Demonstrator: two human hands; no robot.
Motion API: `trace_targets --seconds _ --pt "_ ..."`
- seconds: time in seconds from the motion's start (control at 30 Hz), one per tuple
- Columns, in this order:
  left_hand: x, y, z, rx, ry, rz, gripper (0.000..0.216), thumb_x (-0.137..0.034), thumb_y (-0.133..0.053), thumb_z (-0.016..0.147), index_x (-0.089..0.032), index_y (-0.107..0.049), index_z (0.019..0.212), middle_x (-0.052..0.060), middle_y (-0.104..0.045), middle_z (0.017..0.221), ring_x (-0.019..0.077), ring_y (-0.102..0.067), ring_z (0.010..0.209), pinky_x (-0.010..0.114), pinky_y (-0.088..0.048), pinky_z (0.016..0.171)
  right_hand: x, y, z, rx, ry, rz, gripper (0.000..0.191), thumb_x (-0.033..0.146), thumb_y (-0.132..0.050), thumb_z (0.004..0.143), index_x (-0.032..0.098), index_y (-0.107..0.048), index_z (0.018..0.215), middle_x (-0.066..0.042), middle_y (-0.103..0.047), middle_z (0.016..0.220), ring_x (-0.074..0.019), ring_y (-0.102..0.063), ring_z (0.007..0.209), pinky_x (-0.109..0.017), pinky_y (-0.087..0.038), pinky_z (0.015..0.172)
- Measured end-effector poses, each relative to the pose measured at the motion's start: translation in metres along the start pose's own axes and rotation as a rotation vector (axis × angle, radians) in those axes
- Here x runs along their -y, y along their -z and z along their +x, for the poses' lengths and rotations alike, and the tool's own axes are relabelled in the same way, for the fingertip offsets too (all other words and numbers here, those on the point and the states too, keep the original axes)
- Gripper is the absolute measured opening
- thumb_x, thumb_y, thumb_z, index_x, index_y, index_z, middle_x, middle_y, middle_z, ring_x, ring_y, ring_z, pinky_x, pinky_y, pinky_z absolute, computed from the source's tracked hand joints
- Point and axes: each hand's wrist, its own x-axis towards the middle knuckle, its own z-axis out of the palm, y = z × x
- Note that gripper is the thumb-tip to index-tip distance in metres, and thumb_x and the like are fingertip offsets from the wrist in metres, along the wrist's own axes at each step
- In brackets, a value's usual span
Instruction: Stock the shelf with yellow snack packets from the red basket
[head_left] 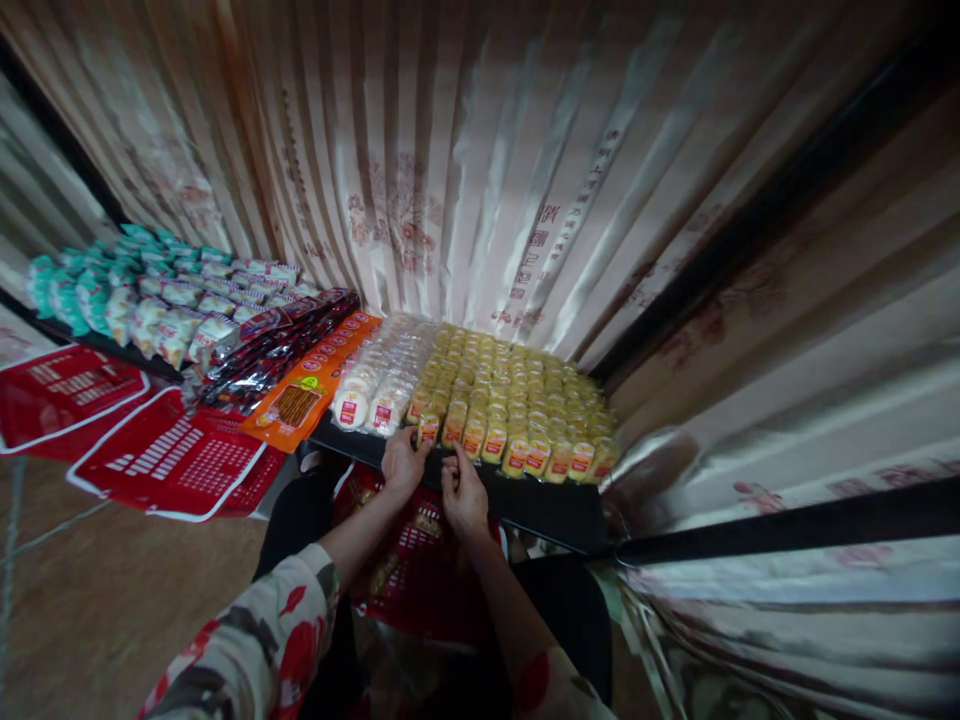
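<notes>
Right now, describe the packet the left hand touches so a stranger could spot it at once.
Find the black shelf in front of the striped curtain, then the block of yellow packets at its right end. In the front row nearest the person, take the leftmost packet, touched by the left hand. It alone in that row sits beside the white round packets.

Looks like a small shop or market stall: a black display shelf (547,505) packed with neat rows of yellow snack packs (517,405), white wrapped cakes (379,385), teal packets (82,285), red shopping baskets (176,460) underneath, satin curtains (465,170) as backdrop.
</notes>
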Motion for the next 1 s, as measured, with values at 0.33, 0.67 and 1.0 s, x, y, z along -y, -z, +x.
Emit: trace_targets --seconds 0.33,0.67,1.0 --pt "0.009 -0.012 0.013 -0.024 -0.129 -0.093 0.043 -0.023 -0.061 0.077 -0.015 -0.053 0.119 0.008 -0.057 0.102 0.0145 -0.058 0.080 0.028 -0.047 0.078 0.001 -0.001 0.006 -0.007 0.045 -0.151 0.047 0.021 -0.037 0.085 0.016 -0.047 0.130 -0.006 -0.067 0.093 -0.0152 -0.063 0.082 -0.023 -0.048 0.075" --pt "0.023 -0.024 0.013 -0.167 -0.320 -0.292 0.035 -0.019 -0.058 0.078 -0.017 -0.050 0.112 0.005 -0.054 0.095 0.0130 -0.055 0.077 0.028 -0.048 0.076 0.002 -0.003 0.006 -0.034 0.013 -0.119 0.051 0.020 -0.038 0.083 0.015 -0.043 0.133 -0.004 -0.068 0.089 -0.0124 -0.064 0.073 -0.020 -0.048 0.071" --pt "0.024 -0.029 0.015 -0.143 -0.312 -0.203 0.023 -0.022 -0.055 0.081 -0.019 -0.052 0.104 0.001 -0.053 0.090 0.0089 -0.050 0.062 0.025 -0.046 0.070 0.003 -0.002 0.009 -0.022 0.013 -0.149 0.053 0.018 -0.039 0.081 0.016 -0.042 0.134 -0.002 -0.068 0.086 -0.0118 -0.063 0.075 -0.020 -0.047 0.073"
